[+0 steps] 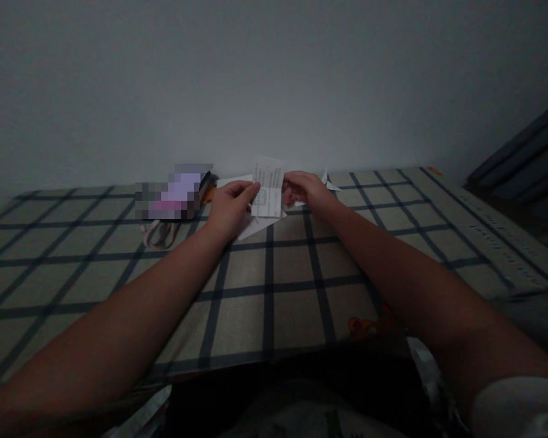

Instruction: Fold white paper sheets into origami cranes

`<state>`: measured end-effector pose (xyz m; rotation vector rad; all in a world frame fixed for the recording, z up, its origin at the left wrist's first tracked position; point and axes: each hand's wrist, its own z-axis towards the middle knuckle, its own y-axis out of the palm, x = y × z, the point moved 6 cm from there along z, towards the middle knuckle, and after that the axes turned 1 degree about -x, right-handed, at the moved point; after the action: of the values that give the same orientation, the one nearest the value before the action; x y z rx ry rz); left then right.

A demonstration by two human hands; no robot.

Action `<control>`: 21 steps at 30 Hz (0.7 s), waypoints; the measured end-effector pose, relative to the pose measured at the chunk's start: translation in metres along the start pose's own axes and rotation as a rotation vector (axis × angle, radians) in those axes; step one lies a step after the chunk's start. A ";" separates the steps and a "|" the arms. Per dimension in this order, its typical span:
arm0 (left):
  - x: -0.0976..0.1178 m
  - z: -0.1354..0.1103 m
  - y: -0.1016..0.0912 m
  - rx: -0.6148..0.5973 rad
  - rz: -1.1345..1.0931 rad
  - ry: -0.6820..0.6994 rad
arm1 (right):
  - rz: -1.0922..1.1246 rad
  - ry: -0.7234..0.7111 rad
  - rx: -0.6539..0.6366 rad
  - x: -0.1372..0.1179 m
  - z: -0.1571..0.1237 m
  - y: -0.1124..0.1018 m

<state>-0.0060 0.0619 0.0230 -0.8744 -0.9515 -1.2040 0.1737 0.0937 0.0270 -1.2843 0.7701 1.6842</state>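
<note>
My left hand (232,205) pinches a folded sheet of printed paper (268,185) at its left edge, the thumb lying on the front. The sheet is tilted up, with small dark print and a boxed mark facing me. At its right edge, my right hand (308,191) has its fingers curled against the paper; their tips are partly hidden. Under the printed sheet and my left hand lies white paper (256,228), with a corner pointing toward me. Just beyond my right wrist sits a small pointed piece of folded white paper (329,182).
A blurred purple and pink object with a dark edge, perhaps a phone (178,191), is left of my hands, with a pale looped strap (159,234) beside it. A checked cloth (292,267) covers the surface, which meets a plain wall (274,85). Dark striped fabric (525,152) hangs at right.
</note>
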 end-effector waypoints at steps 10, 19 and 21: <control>-0.003 0.004 0.003 -0.059 -0.022 0.054 | -0.175 -0.100 0.115 0.007 0.005 -0.007; 0.003 0.001 0.001 -0.036 0.033 0.079 | -0.239 -0.054 0.053 -0.001 0.004 -0.001; 0.004 0.001 0.002 -0.043 0.030 0.086 | -0.235 -0.050 0.055 -0.001 0.002 -0.001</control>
<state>-0.0036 0.0613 0.0273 -0.8617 -0.8430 -1.2303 0.1740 0.0955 0.0290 -1.2390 0.6064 1.4913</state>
